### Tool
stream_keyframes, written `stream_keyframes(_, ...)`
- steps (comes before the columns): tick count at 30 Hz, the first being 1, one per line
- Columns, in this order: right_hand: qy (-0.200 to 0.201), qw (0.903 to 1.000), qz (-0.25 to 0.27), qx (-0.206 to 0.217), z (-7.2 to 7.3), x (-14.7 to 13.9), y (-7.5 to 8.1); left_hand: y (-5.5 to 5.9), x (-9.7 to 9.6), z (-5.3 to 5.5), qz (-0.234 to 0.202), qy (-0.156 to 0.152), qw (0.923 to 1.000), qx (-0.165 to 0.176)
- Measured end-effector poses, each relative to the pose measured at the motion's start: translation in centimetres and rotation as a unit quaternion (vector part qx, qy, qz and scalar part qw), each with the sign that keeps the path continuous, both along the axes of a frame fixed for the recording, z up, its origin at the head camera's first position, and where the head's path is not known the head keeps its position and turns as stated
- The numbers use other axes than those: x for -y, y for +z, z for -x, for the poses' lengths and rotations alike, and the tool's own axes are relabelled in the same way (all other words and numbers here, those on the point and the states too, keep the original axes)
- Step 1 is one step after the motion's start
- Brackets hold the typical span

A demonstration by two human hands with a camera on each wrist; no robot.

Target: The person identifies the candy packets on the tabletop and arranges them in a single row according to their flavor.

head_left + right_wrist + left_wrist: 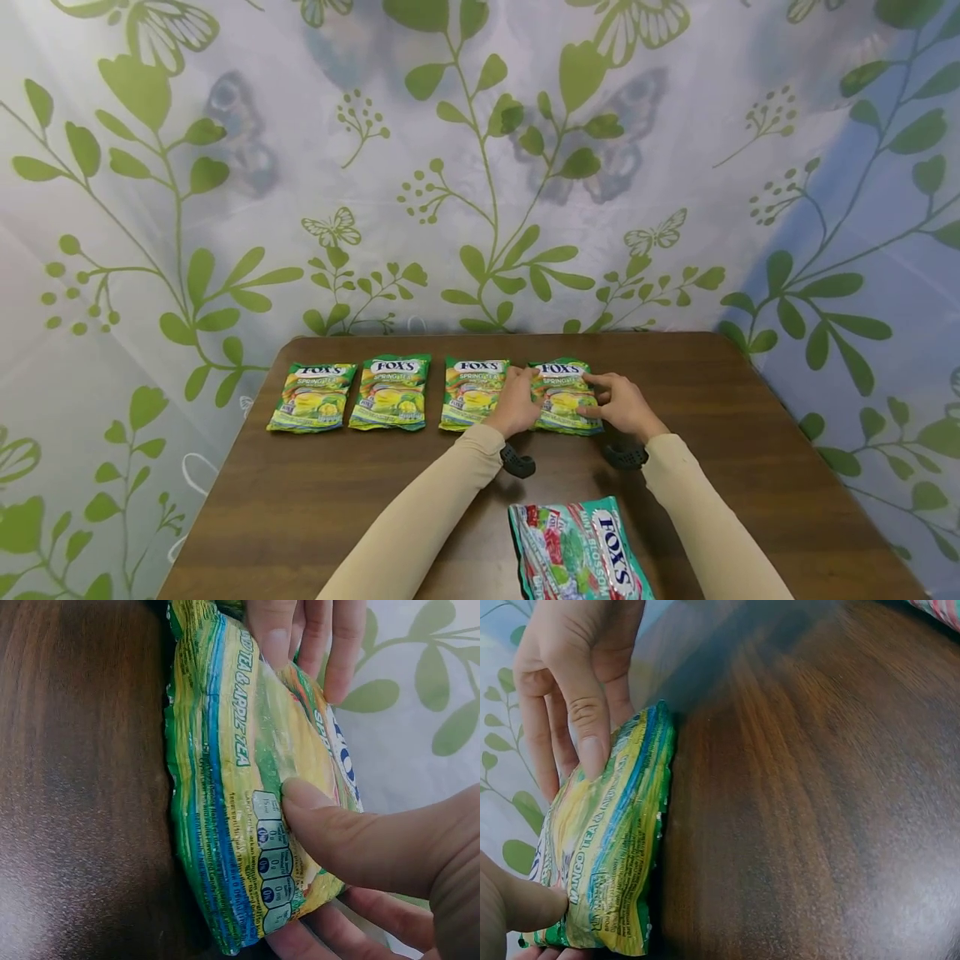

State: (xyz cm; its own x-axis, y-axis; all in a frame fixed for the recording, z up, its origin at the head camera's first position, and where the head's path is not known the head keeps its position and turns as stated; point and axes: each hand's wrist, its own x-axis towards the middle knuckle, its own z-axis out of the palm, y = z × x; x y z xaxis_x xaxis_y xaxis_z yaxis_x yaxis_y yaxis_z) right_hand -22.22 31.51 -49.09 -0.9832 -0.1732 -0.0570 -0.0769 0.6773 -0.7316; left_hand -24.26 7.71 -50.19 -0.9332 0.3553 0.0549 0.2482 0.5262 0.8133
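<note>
Both hands hold the rightmost green-yellow Fox's Spring Tea candy bag (561, 398) at its two sides. My left hand (516, 403) grips the left side, its thumb on the front and fingertips at the edge below in the left wrist view. On the opposite side my right hand (626, 407) pinches the bag, thumb (322, 810) on the printed front and fingers round the edge. The bag's lower seam lies along the wooden table (795, 795). Another Spring Tea bag (471, 392) is just left of my left hand, partly covered by it.
Two more Spring Tea bags, one (392, 393) nearer the middle and one (313, 400) at the far left, continue the row at the table's back. A teal Fox's candy bag (577, 550) lies near the front, between the forearms. Patterned curtain (480, 167) hangs behind.
</note>
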Motion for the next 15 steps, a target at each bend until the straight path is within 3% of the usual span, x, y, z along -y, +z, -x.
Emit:
stream_keyframes(6, -0.007, 1.0, -0.002, 0.002, -0.01, -0.03, -0.27, -0.22, -0.24, -0.18, 0.044, 0.0, 0.9985, -0.032)
stream_keyframes(15, -0.021, 0.9998, -0.007, 0.0, -0.34, 0.17, -0.08, 0.71, -0.02, -0.67, 0.093, 0.002, 0.9941, -0.057)
